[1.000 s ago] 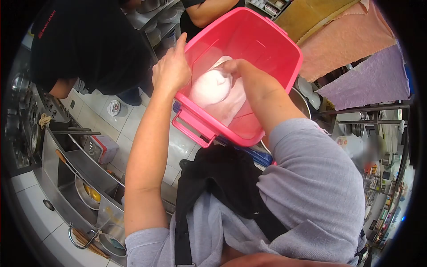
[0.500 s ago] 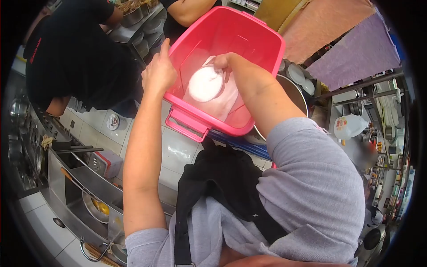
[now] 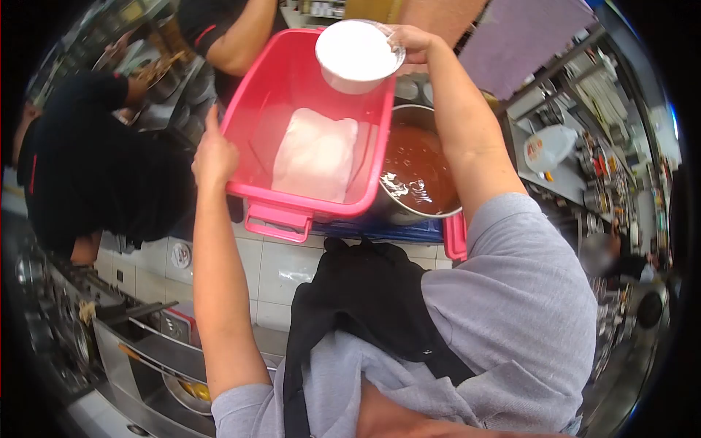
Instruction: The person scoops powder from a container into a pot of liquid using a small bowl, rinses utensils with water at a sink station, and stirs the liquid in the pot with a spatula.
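Observation:
My left hand (image 3: 215, 155) grips the left rim of a deep pink plastic bin (image 3: 252, 124), its index finger stretched along the edge. Part of the bin's floor is covered by white, powdery or granular stuff (image 3: 314, 157). Above the bin's far right corner, my right hand (image 3: 410, 44) holds a round tub (image 3: 352, 77) by its rim, filled to the top with a similar white substance (image 3: 355, 50). Close to the bin's right side stands a large metal pot (image 3: 398, 212) of glossy reddish-brown liquid (image 3: 427, 164). My right forearm passes over the pot's edge.
Two people in black shirts (image 3: 109, 168) (image 3: 226, 44) work at the left and far side. A pink lid or handle (image 3: 455, 237) shows below the pot. Metal shelving with a white jug (image 3: 549, 148) stands right. A steel unit (image 3: 157, 358) stands at lower left.
My right hand has lifted the filled tub up and out of the bin, toward the far right. The bin appears turned and shifted left, and the pot's liquid has come into sight.

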Demonstrator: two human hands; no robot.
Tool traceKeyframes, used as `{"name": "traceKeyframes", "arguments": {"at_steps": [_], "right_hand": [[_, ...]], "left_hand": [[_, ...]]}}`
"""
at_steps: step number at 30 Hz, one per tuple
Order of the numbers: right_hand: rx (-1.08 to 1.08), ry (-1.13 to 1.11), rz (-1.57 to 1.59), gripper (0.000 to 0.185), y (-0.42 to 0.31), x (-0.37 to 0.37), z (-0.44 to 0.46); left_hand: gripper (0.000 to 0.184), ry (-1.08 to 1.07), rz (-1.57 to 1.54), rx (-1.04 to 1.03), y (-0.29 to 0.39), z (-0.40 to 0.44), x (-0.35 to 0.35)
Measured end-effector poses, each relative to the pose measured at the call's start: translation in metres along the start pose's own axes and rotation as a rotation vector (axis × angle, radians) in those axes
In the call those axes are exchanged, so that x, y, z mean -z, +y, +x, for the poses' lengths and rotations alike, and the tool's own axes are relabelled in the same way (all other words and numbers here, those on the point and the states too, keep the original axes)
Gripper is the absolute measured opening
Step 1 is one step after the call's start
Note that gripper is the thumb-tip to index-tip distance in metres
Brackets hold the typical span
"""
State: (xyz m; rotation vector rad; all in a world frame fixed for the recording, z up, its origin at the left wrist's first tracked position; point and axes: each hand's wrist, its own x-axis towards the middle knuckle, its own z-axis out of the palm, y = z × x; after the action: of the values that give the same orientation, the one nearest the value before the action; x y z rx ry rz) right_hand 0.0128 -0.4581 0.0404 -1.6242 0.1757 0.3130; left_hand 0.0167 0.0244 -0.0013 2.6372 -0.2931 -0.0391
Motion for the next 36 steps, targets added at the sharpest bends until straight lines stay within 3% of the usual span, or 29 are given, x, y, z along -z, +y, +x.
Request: {"name": "traceKeyframes", "arguments": {"at_steps": [5, 9, 11, 12, 13, 15, 18, 20, 25, 29, 34, 36], "right_hand": [[0.011, 0.257, 0.079, 0.061, 0.057, 0.078, -0.107], [-0.345, 0.52, -0.078, 0.066, 0.095, 0.059, -0.181], [-0.453, 0.484, -0.139, 0.07, 0.141, 0.066, -0.183], [-0.571, 0.471, -0.215, 0.07, 0.168, 0.076, -0.175], [-0.565, 0.603, -0.298, 0.067, 0.193, 0.069, -0.173], [-0.722, 0.657, -0.44, 0.064, 0.196, 0.031, -0.169], [-0.672, 0.513, -0.693, 0.06, 0.252, 0.032, -0.15], [-0.831, 0.704, -1.012, 0.054, 0.263, 0.003, -0.138], [-0.754, 0.759, -1.083, 0.051, 0.257, -0.035, -0.119], [-0.54, 1.034, -1.201, 0.05, 0.26, -0.027, -0.106], [-0.379, 1.032, -1.469, 0.058, 0.24, -0.019, -0.125], [-0.32, 1.007, -1.547, 0.06, 0.243, -0.022, -0.133]], "left_hand": [[0.081, -0.001, 0.01, -0.032, -0.002, 0.003, -0.005], [0.08, -0.025, 0.039, -0.046, 0.003, 0.001, -0.003], [0.08, -0.018, 0.047, -0.036, 0.006, -0.002, -0.002], [0.08, -0.018, 0.045, -0.047, 0.004, 0.0, -0.003], [0.08, -0.02, 0.047, -0.047, 0.004, 0.0, -0.004], [0.08, -0.021, 0.054, -0.047, 0.003, 0.0, -0.004], [0.08, -0.03, 0.07, -0.04, 0.006, -0.003, -0.001], [0.08, -0.023, 0.07, -0.04, 0.005, -0.003, -0.002], [0.086, 0.051, 0.066, -0.079, -0.01, 0.007, -0.015], [0.086, 0.058, 0.075, -0.087, -0.013, 0.01, -0.017], [0.085, 0.07, 0.057, -0.093, -0.007, 0.008, -0.013], [0.082, -0.03, 0.043, -0.042, 0.002, 0.002, -0.006]]}}
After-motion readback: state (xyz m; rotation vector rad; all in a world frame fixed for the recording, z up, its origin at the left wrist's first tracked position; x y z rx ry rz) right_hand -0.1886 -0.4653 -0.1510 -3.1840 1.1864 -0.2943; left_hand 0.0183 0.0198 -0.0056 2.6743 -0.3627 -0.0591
